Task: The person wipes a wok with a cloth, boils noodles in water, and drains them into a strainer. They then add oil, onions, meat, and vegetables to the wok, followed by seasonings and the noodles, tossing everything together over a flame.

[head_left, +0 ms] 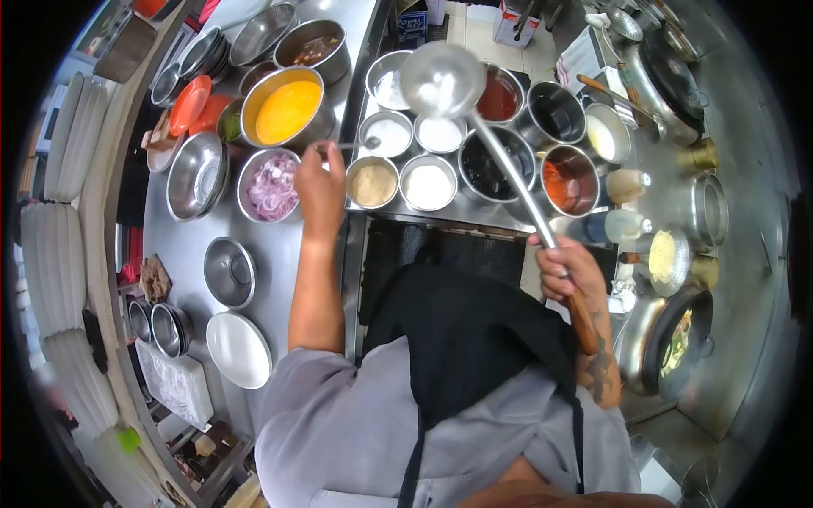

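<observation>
My left hand (320, 188) pinches the thin handle of a small spoon (372, 142), whose tip is over a pot of white powder (388, 131). Below that hand sits a bowl of sliced red onions (273, 188), and just above it stands a pot of yellow liquid (289, 112). In my right hand (566, 269) is the wooden grip of a long ladle (442, 80). The ladle's round metal bowl is raised over the seasoning pots, partly hiding those behind it. Close to the hand stand a pot with orange-red contents (570, 180) and a bottle of dark liquid (597, 226).
Metal bowls (197, 182) and a white plate (239, 350) rest on the left counter (182, 245). Along the right side are a wok (677, 343) holding food and a strainer with pale yellow contents (663, 256). Stacked white dishes (59, 262) line the far left.
</observation>
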`<state>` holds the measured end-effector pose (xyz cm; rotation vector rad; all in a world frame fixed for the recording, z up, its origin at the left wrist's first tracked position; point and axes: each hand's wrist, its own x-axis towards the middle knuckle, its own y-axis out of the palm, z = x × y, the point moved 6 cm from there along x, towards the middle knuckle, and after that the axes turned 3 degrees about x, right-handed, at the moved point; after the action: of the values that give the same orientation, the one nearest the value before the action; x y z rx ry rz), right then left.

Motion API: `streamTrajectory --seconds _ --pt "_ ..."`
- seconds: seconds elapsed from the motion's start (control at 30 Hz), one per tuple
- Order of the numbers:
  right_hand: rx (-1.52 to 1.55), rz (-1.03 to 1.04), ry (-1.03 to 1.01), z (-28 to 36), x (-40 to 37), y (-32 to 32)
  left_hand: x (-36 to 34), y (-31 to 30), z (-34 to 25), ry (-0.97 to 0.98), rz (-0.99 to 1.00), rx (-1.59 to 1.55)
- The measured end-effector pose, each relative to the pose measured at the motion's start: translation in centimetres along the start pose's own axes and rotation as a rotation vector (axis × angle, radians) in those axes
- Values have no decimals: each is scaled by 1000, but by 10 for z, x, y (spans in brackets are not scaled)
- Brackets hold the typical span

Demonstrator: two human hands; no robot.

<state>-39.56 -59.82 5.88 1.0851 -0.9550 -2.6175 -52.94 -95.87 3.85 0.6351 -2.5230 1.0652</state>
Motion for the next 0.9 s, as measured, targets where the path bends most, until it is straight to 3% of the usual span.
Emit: streamTrajectory --seconds 0.27,0.9 --pt "-186 -113 -266 31 -37 -7 -59 37 34 153 37 115" --pt "-220 -158 -275 19 -58 -7 -59 49 34 119 156 30"
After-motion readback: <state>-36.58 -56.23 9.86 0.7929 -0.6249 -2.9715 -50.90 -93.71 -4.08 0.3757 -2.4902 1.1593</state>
